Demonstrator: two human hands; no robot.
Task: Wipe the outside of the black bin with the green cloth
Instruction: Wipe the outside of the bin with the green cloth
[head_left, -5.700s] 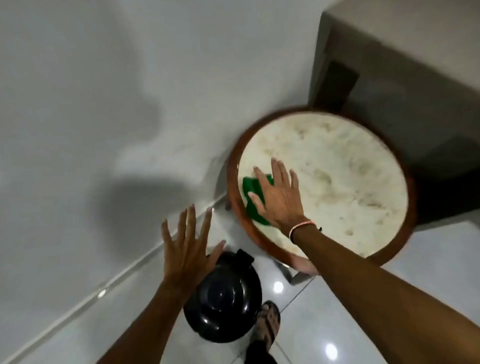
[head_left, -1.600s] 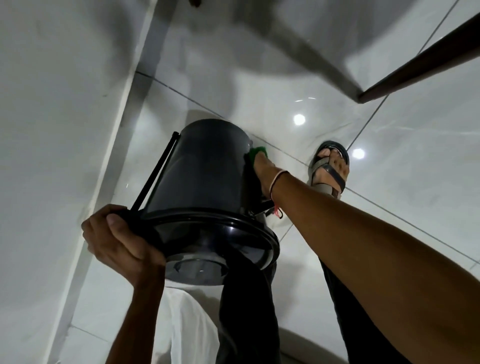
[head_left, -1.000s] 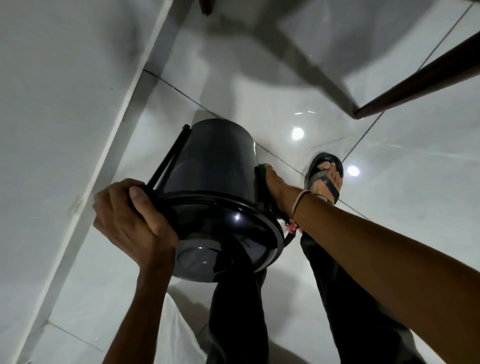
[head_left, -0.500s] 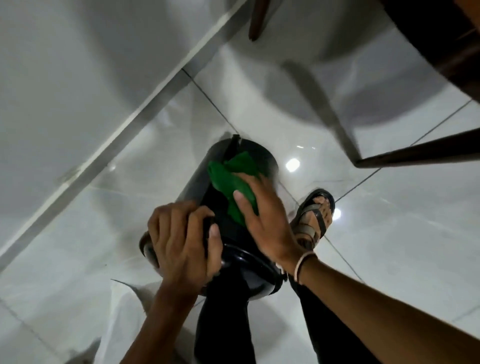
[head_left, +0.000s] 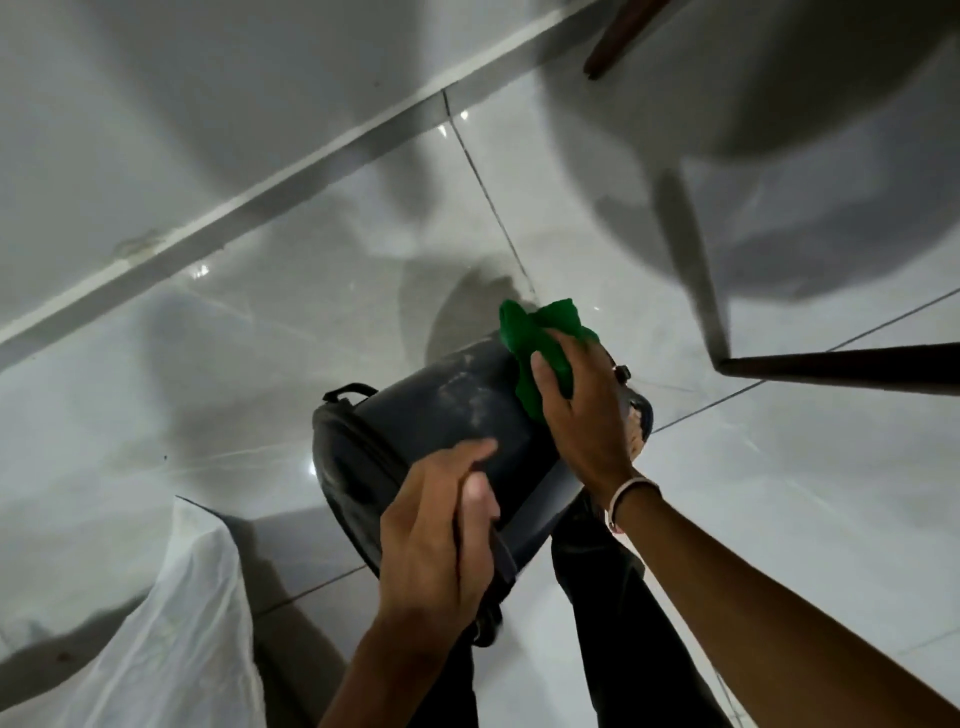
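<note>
The black bin (head_left: 441, 415) is held off the floor, tipped on its side with its lid end toward the lower left; pale dusty streaks show on its wall. My left hand (head_left: 436, 530) grips the bin's rim and thin black bar at the near side. My right hand (head_left: 582, 415) presses the green cloth (head_left: 540, 338) flat against the bin's wall near its bottom end. Part of the cloth sticks out past my fingers.
A glossy white tiled floor (head_left: 311, 291) lies below, with a white wall and skirting (head_left: 260, 192) at the upper left. Dark wooden table legs (head_left: 841, 366) cross at the right and top. A white plastic bag (head_left: 171, 634) lies at the lower left. My dark trouser legs (head_left: 618, 623) stand under the bin.
The bin has been turned further onto its side, lid end to the left. My right hand slid the cloth along the wall toward the bin's bottom end. My left hand shifted its grip.
</note>
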